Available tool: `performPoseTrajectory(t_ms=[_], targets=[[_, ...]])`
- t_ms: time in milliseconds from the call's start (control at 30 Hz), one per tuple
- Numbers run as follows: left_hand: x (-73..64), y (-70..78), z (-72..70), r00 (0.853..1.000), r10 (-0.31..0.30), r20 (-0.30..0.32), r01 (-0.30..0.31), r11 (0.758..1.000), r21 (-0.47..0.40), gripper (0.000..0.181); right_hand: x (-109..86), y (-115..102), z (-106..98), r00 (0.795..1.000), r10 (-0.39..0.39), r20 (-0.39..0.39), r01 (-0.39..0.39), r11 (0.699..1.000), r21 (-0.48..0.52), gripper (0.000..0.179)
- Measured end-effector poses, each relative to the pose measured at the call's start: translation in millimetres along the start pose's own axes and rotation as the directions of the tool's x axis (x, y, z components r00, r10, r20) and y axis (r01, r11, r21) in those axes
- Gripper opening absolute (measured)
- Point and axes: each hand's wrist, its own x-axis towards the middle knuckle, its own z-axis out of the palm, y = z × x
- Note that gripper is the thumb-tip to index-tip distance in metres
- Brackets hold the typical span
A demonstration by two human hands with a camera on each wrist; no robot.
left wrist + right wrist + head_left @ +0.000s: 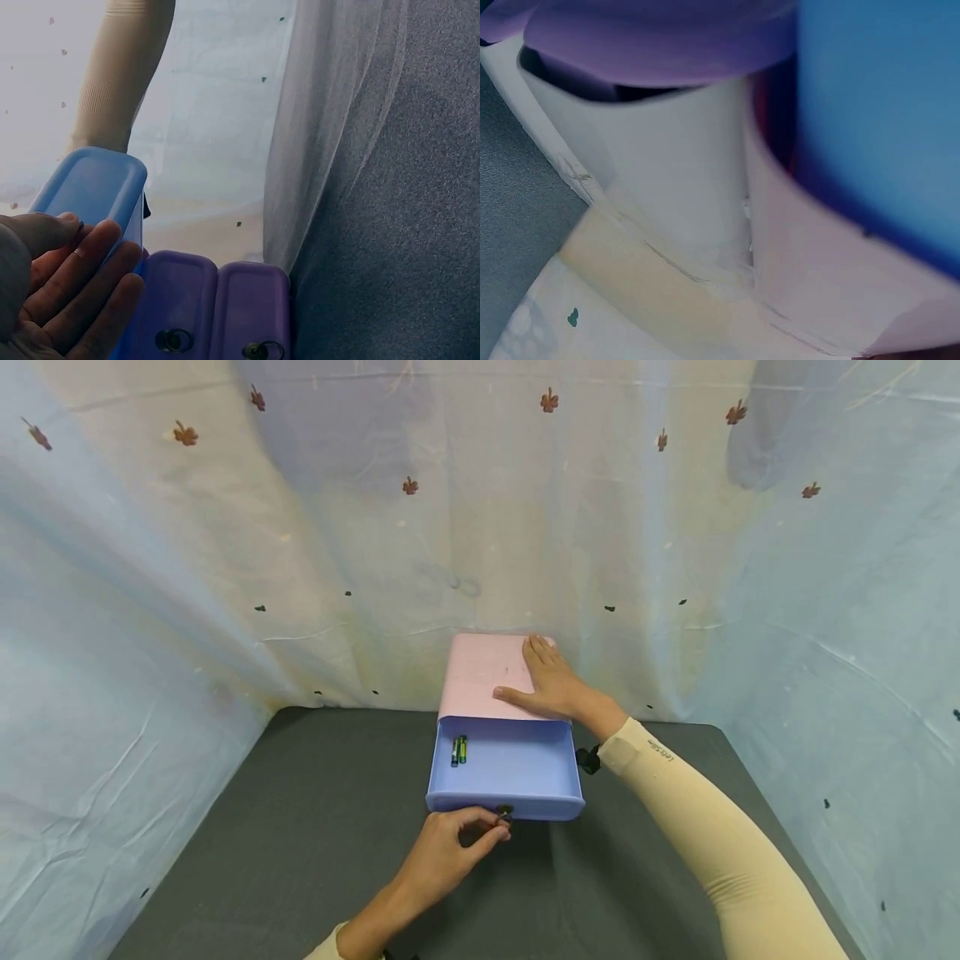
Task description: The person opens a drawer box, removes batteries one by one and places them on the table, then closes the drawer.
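Observation:
A small cabinet with a pale pink top [480, 664] stands toward the back of the table. Its blue drawer [525, 768] is pulled out toward the person, and two small green-and-dark batteries [458, 750] lie in its left part. At the drawer's front, my left hand [437, 853] pinches the small ring pull [505, 812] between thumb and fingers. My right hand [553, 687] rests on the cabinet's top with fingers spread toward the back edge. In the left wrist view, the left hand [75, 292] partly covers the blue drawer front [97, 184].
Two purple drawer fronts [180, 289] with ring pulls sit pushed in below the blue one in the left wrist view. The cabinet's pale side panels [652, 165] show in the right wrist view. A patterned curtain [375, 552] surrounds the dark tabletop [300, 827].

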Motion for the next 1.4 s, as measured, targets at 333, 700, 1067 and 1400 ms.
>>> performPoseTrajectory(t_ms=[333, 700, 1067, 1400], targets=[[-4.9, -0.7, 1.3, 1.0, 0.012, 0.003, -0.012, 1.0, -0.024, 0.009, -0.5, 0.0, -0.3, 1.0, -0.007, 0.0, 0.007, 1.0, 0.004, 0.12], [-9.8, 1.8, 2.3, 1.0, 0.01, -0.001, -0.01, 1.0, -0.02, 0.007, -0.8, 0.1, -1.6, 1.0, -0.02, 0.0, 0.02, 1.0, 0.004, 0.119], [-14.4, 3.1, 4.0, 1.0, 0.022, -0.005, -0.022, 0.999, -0.028, 0.007, -0.8, -0.9, -1.3, 1.0, -0.013, 0.002, 0.013, 1.0, 0.002, 0.118], [-18.0, 4.7, 4.3, 0.999, 0.049, -0.009, -0.049, 0.998, -0.026, 0.006, -0.3, -0.7, -0.9, 1.0, -0.005, 0.009, 0.005, 1.0, -0.003, 0.119]])
